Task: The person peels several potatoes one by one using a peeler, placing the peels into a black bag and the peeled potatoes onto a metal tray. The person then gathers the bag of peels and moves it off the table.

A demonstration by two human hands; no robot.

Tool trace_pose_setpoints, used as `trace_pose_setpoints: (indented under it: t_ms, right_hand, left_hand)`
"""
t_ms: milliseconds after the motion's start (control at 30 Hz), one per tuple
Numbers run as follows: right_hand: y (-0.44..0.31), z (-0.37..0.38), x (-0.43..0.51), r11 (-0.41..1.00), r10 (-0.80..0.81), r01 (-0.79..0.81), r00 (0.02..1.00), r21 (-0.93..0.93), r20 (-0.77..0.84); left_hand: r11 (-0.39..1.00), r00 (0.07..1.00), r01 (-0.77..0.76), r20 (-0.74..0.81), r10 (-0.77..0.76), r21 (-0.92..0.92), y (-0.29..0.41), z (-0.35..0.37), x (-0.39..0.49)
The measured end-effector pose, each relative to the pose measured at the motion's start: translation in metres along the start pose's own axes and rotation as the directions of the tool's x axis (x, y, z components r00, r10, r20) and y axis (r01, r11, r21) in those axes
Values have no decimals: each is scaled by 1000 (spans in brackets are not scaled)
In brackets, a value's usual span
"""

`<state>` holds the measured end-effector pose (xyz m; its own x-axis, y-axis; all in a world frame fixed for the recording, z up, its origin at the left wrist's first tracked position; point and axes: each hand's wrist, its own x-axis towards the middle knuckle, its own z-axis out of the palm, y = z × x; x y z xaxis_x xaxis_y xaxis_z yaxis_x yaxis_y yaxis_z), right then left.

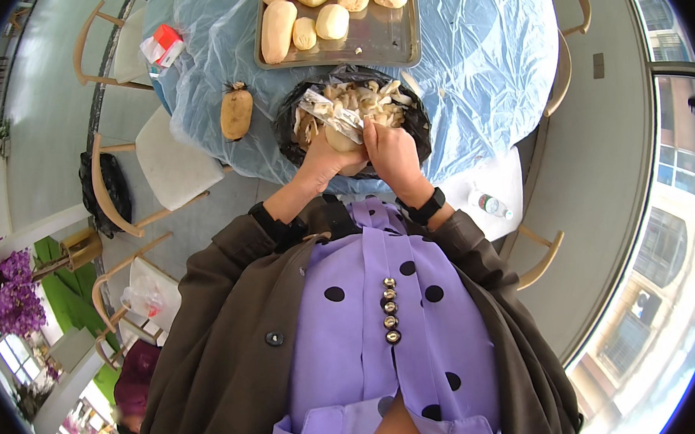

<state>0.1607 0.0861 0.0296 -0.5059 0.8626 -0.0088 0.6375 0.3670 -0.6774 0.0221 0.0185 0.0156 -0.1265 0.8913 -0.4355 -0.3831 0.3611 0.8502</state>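
Observation:
My left hand [328,156] is closed around a pale peeled root vegetable [343,140], held over a black plastic bag [289,112] with peelings [377,98] in it. My right hand [392,151] grips the near end of a broad metal blade [331,114], which slants up to the left across the root; its handle is hidden by my fingers. Beyond the bag, a metal tray [385,40] holds several peeled roots [279,31]. One unpeeled brown root [237,112], probably lotus root, lies left of the bag.
A blue plastic sheet [475,51] covers the round table. At its left lies a red and white box [166,45]. Wooden chairs [178,157] stand around. A plastic bottle [492,204] lies on a white seat at the right. Another person [135,378] is at the lower left.

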Motion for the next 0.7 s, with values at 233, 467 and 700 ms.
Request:
trace_pose_setpoints:
  t_ms: [233,467,700]
  right_hand:
    - [0,-3,-9,998,-53,53,999,20,-3]
    - [19,8,-14,995,-56,57,998,83,-16]
    - [26,14,-10,994,-97,100,993,44,-65]
  left_hand:
    - [991,989,-82,-118,94,105,-20,0,-4]
    - [987,984,-95,-138,113,131,-22,2,-12]
    - [979,991,-111,-61,123,169,-20,-4,-13]
